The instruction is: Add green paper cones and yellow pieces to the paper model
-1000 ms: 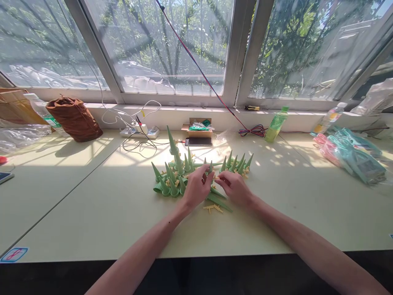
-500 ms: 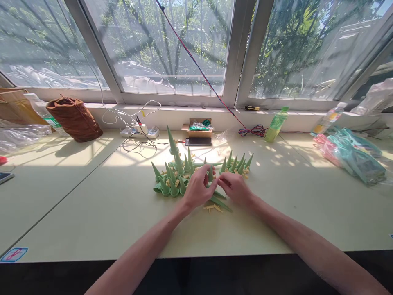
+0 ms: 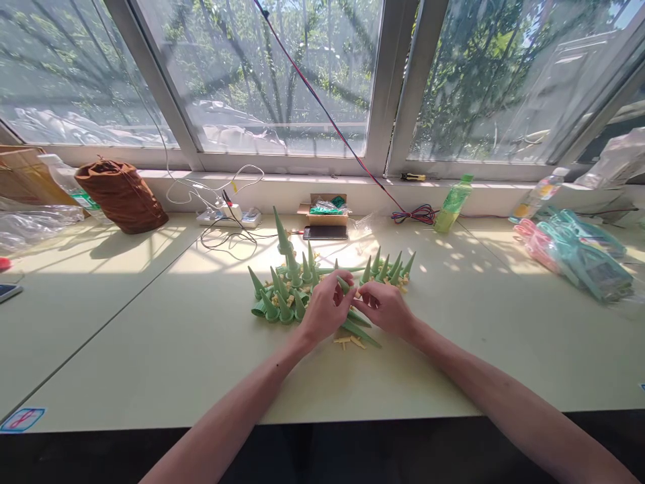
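Note:
My left hand (image 3: 326, 306) is closed around a small green cone (image 3: 343, 285), its tip showing between the thumb and fingers. Close beside it, my right hand (image 3: 385, 306) pinches a small pale-yellow piece (image 3: 358, 294) at the cone's lower end; its shape is mostly hidden. To the left stand several green cones (image 3: 285, 310), with yellow pieces scattered among them. Another group of upright cones (image 3: 383, 269) is behind my right hand. Long green cones (image 3: 363, 333) and loose yellow pieces (image 3: 349, 341) lie on the table in front of my hands.
A phone (image 3: 325, 232) lies before an open cardboard box (image 3: 327, 214) at the back. Left of these are a power strip with cables (image 3: 232, 214) and a brown bag (image 3: 123, 195). A green bottle (image 3: 453, 205) and bagged items (image 3: 579, 255) are to the right.
The cone in my left hand has tilted from upright to leaning, its tip toward the upper left. My right hand has shifted slightly, staying close to the left.

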Demonstrator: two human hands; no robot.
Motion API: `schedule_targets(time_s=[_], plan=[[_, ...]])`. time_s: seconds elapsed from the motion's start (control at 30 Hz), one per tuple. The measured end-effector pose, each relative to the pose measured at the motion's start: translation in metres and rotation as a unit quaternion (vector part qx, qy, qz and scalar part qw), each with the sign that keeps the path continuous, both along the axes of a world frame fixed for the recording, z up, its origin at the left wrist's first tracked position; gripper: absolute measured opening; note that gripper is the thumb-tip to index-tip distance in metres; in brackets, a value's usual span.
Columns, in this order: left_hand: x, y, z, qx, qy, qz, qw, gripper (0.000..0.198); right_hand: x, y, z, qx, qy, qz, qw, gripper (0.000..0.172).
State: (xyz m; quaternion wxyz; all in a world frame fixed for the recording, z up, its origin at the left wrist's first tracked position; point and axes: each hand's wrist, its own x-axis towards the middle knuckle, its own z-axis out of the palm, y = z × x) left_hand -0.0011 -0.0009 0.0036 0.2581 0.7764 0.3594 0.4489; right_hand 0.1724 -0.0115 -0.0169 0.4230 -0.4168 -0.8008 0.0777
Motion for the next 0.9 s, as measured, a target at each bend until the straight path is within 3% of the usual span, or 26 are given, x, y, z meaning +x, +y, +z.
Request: schedule_targets(time_s=[0.53, 0.9], plan=[[0.0008, 0.0016, -0.0012, -0.045, -0.044, 0.005, 0.998, 0.022, 0.001, 0.0019, -0.0023, 0.04, -0.026, -0.01, 0.999, 0.031], [0.0022, 0.0048, -0.0007, -0.194, -0.166, -0.058, 0.965, 0.026, 0.001, -0.0002, 0.0, 0.068, -0.056, -0.012, 0.996, 0.034]])
